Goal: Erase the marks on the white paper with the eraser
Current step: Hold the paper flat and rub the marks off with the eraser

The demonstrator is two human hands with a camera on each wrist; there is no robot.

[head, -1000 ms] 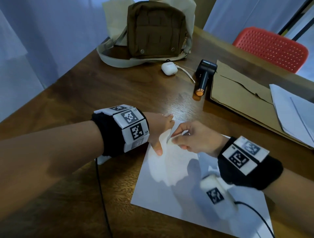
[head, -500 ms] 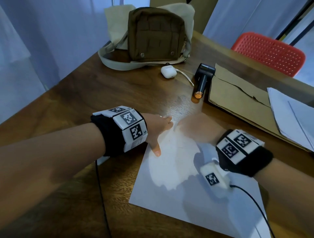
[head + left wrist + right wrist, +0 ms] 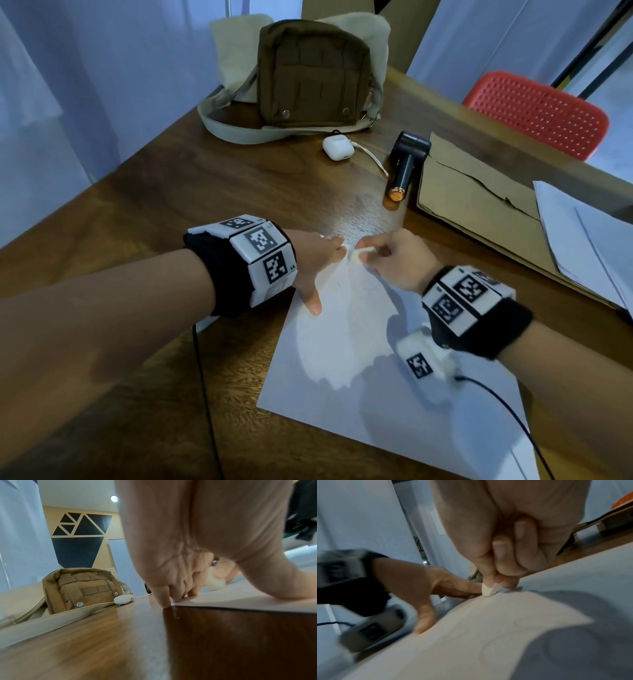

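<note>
Pinching eraser (image 3: 358,255): right hand (image 3: 397,262), at paper's (image 3: 342,359) far corner, just right of left hand (image 3: 313,262), fingers flat, pinning that corner to desk (image 3: 171,192).

Both forearms reach in over the white paper (image 3: 342,377), each wrist wrapped in a black band with tagged white blocks. The left hand (image 3: 317,263) lies spread at the paper's far left corner, fingers straight, thumb pressed on its left edge. The right hand (image 3: 397,260) sits just beside it, over the paper's far edge, fingers curled, pinching the eraser (image 3: 358,255) down against the sheet.
</note>
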